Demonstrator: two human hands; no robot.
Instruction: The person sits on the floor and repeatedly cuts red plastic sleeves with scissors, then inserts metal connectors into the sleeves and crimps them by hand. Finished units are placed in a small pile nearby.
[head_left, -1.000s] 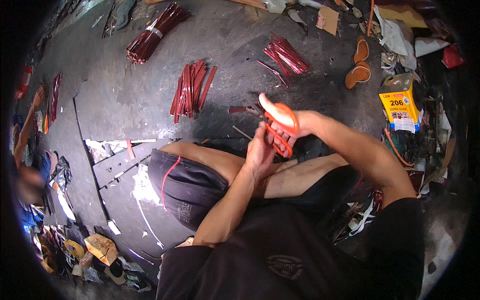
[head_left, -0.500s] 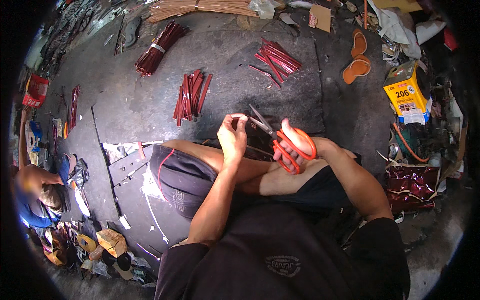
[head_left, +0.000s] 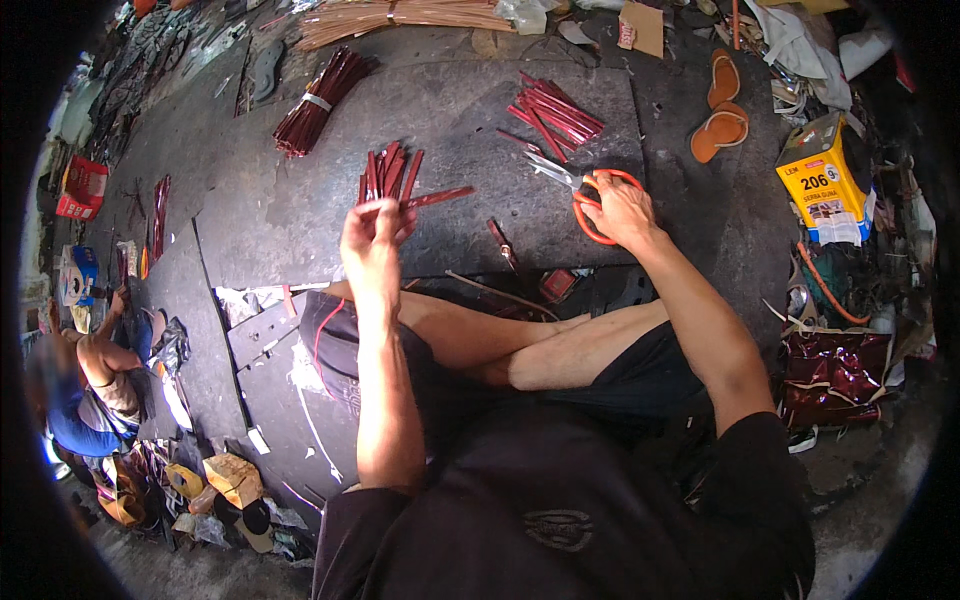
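One dark-red strip [head_left: 447, 195] pinched in the narrowed fingers of the left hand [head_left: 371, 240], jutting out to the right at the near end of a fanned pile of red strips [head_left: 388, 174]; orange-handled scissors [head_left: 573, 182] gripped in the fingers of the right hand [head_left: 627, 213], blades slightly parted, aimed up and leftward near a second red pile [head_left: 558, 112]; one short red piece [head_left: 501, 243] between both hands; farther off, a banded bundle [head_left: 325, 90]; well to the right, brown sandals [head_left: 718, 135] beside a yellow box [head_left: 828, 180].
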